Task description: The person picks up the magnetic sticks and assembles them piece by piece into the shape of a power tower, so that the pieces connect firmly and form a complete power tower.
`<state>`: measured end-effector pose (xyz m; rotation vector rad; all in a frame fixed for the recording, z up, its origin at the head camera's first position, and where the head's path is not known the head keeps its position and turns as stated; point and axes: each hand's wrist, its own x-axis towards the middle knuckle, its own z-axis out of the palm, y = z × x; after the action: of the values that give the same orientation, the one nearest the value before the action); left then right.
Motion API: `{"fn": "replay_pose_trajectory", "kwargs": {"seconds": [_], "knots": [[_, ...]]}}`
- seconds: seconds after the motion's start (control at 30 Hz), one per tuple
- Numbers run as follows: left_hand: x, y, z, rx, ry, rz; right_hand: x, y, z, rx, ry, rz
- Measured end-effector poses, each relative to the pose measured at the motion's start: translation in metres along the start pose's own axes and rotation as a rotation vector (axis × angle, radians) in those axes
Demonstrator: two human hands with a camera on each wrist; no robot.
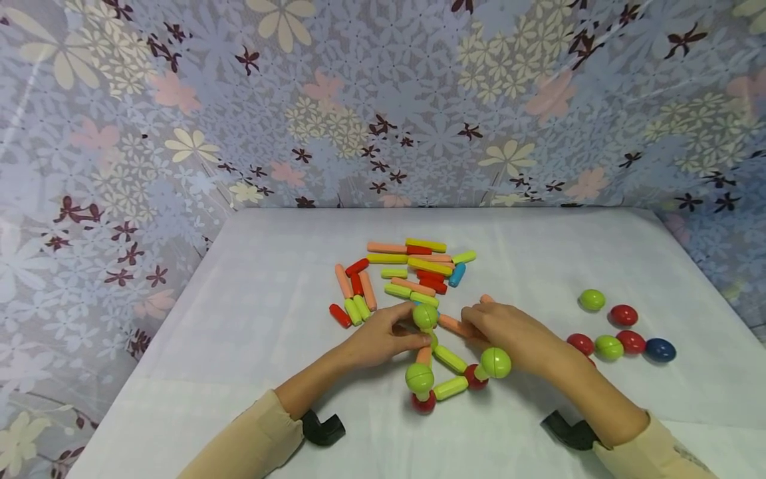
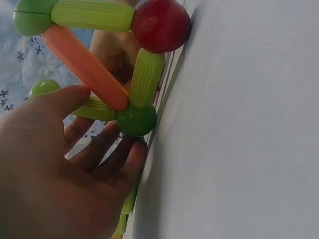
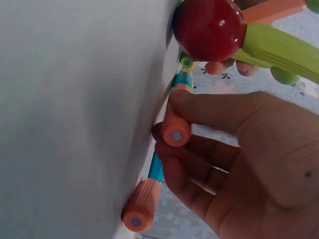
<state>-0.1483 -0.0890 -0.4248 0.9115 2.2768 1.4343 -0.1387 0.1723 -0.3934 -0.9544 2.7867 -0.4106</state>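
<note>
A standing frame of magnetic rods and balls is on the white table, with light green rods (image 1: 450, 388), an orange rod (image 2: 84, 64), red balls (image 1: 423, 402) and green balls (image 1: 495, 363). My left hand (image 1: 383, 338) holds its far-left corner, thumb and fingers around the upright green rod (image 2: 97, 108) between two green balls. To the right of the frame, my right hand (image 1: 514, 332) pinches a loose orange magnetic rod (image 3: 176, 124) between thumb and fingers. Its magnet end faces the right wrist camera. Another orange rod (image 3: 142, 204) lies just beyond those fingers.
Several loose rods (image 1: 387, 258), in yellow, red, orange, green and blue, lie beyond the hands. Loose red, green and blue balls (image 1: 660, 350) sit at the right. Black curved pieces (image 1: 323, 429) are by both wrists. Floral cloth (image 1: 383, 100) hangs behind the table.
</note>
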Motion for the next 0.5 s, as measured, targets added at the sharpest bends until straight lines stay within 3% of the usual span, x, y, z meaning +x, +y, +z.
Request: {"fn": "replay_pose_trajectory", "kwargs": {"seconds": [0.23, 0.4, 0.5], "knots": [[-0.0014, -0.0017, 0.0005, 0.029, 0.009, -0.022, -0.0032, 0.0002, 0.0024, 0.088, -0.085, -0.027], [-0.002, -0.003, 0.0008, 0.028, 0.007, -0.015, -0.0056, 0.0009, -0.0001, 0.106, -0.136, 0.042], [-0.0012, -0.0031, 0.0011, 0.015, 0.0, 0.002, -0.0081, 0.0024, -0.0071, 0.218, -0.115, 0.063]]}}
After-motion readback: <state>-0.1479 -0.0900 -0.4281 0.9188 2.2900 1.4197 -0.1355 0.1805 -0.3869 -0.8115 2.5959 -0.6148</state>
